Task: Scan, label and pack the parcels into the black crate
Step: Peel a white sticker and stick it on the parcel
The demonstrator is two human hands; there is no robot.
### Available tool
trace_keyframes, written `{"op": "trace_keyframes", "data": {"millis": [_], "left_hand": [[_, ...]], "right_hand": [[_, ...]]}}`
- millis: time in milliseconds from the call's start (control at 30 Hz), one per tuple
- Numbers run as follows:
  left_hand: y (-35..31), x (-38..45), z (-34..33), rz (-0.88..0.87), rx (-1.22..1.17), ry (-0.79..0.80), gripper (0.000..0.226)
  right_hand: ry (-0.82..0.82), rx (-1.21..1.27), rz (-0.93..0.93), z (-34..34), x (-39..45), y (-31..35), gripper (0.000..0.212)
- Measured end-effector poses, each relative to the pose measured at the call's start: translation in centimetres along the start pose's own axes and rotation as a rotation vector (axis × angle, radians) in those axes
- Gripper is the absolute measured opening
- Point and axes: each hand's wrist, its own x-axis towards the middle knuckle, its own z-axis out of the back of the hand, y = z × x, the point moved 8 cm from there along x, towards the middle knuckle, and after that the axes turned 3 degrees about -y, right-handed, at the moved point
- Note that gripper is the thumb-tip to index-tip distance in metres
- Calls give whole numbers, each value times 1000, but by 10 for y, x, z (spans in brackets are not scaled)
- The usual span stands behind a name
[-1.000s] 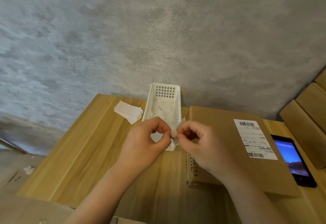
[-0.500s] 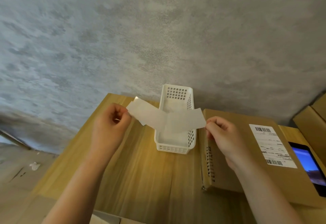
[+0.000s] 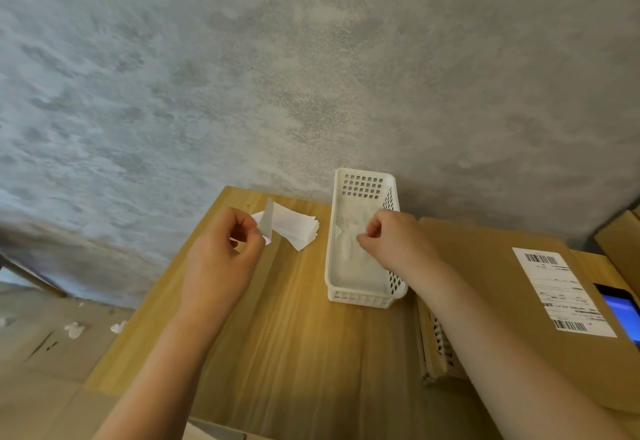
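Note:
My left hand (image 3: 225, 249) pinches a small white label (image 3: 267, 226) that stands on edge above the wooden table (image 3: 294, 342). Over the white plastic basket (image 3: 360, 297), my right hand (image 3: 391, 242) has its fingers closed on a thin translucent backing paper (image 3: 348, 242) that hangs into the basket. A flat cardboard parcel (image 3: 498, 301) lies on the table under my right forearm, with a printed barcode label (image 3: 561, 290) stuck on its top. No black crate is in view.
A stack of blank white labels (image 3: 299, 230) lies left of the basket. A phone (image 3: 621, 315) with a lit screen rests at the parcel's right edge. More cardboard boxes (image 3: 620, 249) stand at far right. Crumpled paper scraps (image 3: 74, 330) lie on the floor at left.
The label and its backing, held together at first, were pulled apart. My right hand carried the backing over the basket; my left hand moved left with the label.

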Motion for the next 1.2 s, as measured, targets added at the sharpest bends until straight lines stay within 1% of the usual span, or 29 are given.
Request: {"op": "trace_keyframes", "data": {"millis": [67,167,267,333,400,533,600,700,767,833,900,933,1000,1067,1133,1200], "left_hand": [[-4,-3,-3,-40,13,18,17],[-9,-7,-7,-66,-15,42,17],[-13,-10,-9,-97,-13,48,16],[-15,-11,-13,-106,-3,63,15],[-15,-12,-17,-110,-1,76,16],[-18,-13,-25,-138,-7,100,19],[-21,-15,-27,-155,14,105,18],[-26,-18,-30,-181,18,114,16],[-29,-20,-33,-206,25,118,14],[-33,-20,-34,-228,27,116,14],[-37,-22,-37,-253,44,114,14],[-39,-23,-38,-268,53,114,13],[-46,-27,-42,-313,71,117,9],[-57,-34,-47,-400,106,116,7],[-67,-43,-55,-478,136,132,5],[-74,-50,-64,-519,149,163,7]], "right_hand": [[28,-80,26,-6,5,2,19],[22,-47,41,-7,4,4,25],[-71,29,75,2,-2,9,14],[-100,-44,105,6,-4,13,13],[-80,-138,106,6,-3,13,16],[-51,-216,87,7,-2,10,28],[-45,-183,77,8,-4,7,28],[-41,-120,62,9,-7,3,21],[-55,-79,58,11,-10,0,23],[-76,-11,54,15,-15,-2,30],[-63,122,36,18,-21,-2,31],[-30,233,20,17,-24,1,28],[93,534,-26,9,-35,10,25],[189,770,-86,3,-45,19,31],[201,851,-127,4,-51,21,41],[171,855,-141,9,-54,16,42]]}}
